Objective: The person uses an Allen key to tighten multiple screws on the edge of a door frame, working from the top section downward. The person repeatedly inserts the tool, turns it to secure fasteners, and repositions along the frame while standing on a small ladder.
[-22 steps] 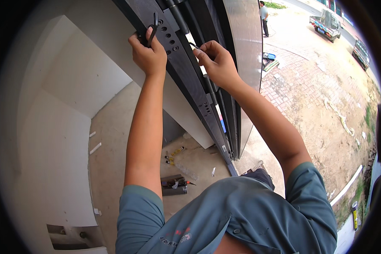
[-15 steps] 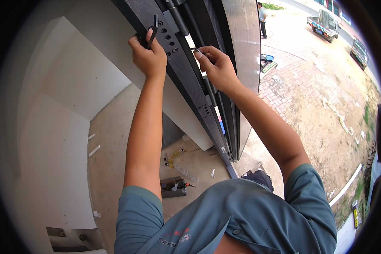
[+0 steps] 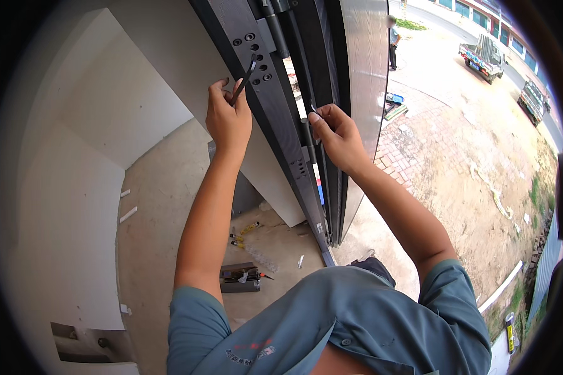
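Observation:
My left hand (image 3: 230, 122) is closed on a black hex key (image 3: 244, 81), whose upper end lies over a cluster of round holes in the dark door frame (image 3: 275, 119). Some of those holes hold bolts. Across the gap, my right hand (image 3: 341, 142) pinches a small thin metal piece (image 3: 313, 109); its kind is too small to tell. That hand is beside the lower hinge (image 3: 308, 140), near the dark edge of the open door (image 3: 364, 69). An upper hinge (image 3: 275, 28) joins frame and door above both hands.
Below on the left, a dark tool box (image 3: 239, 278) and yellow-labelled tubes (image 3: 249, 228) lie on the concrete floor. A pale wall (image 3: 62, 206) stands at the left. Outside, right, are brick paving, bare soil, a person (image 3: 393, 47) and parked trucks (image 3: 483, 57).
The hex key in my left hand has come down from higher on the frame to the holes. My right hand has moved down along the gap to the lower hinge. The view has shifted slightly.

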Action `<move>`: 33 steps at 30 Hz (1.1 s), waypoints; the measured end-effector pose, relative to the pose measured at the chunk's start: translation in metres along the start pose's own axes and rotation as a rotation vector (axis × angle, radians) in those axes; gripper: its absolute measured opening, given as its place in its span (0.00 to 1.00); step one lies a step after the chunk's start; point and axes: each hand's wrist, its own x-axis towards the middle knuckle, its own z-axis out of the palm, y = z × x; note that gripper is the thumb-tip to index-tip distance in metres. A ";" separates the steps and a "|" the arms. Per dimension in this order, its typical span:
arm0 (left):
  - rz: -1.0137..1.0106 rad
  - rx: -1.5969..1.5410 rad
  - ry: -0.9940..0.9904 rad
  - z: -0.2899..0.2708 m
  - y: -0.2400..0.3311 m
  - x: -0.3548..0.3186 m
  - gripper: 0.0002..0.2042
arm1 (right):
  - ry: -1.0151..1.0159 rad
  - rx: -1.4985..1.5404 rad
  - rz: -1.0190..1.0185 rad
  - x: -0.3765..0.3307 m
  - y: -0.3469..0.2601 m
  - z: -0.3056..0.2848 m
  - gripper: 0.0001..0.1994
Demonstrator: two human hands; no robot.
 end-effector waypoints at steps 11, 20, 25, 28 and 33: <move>-0.329 -0.512 -0.173 0.001 0.017 -0.150 0.17 | -0.044 -0.226 -0.088 -0.001 -0.026 -0.049 0.10; -0.374 -0.611 -0.053 0.021 0.030 -0.174 0.18 | -0.349 -0.129 -0.047 0.055 -0.026 -0.025 0.14; -0.470 -0.585 -0.021 0.004 0.028 -0.172 0.17 | -0.319 -0.599 -0.573 0.079 -0.035 -0.013 0.09; -0.459 -0.536 0.043 0.004 0.021 -0.187 0.18 | -0.314 -0.784 -0.800 0.108 -0.036 -0.015 0.07; -0.517 -0.462 0.048 -0.002 0.015 -0.232 0.19 | -0.306 -0.977 -1.008 0.144 -0.058 -0.020 0.07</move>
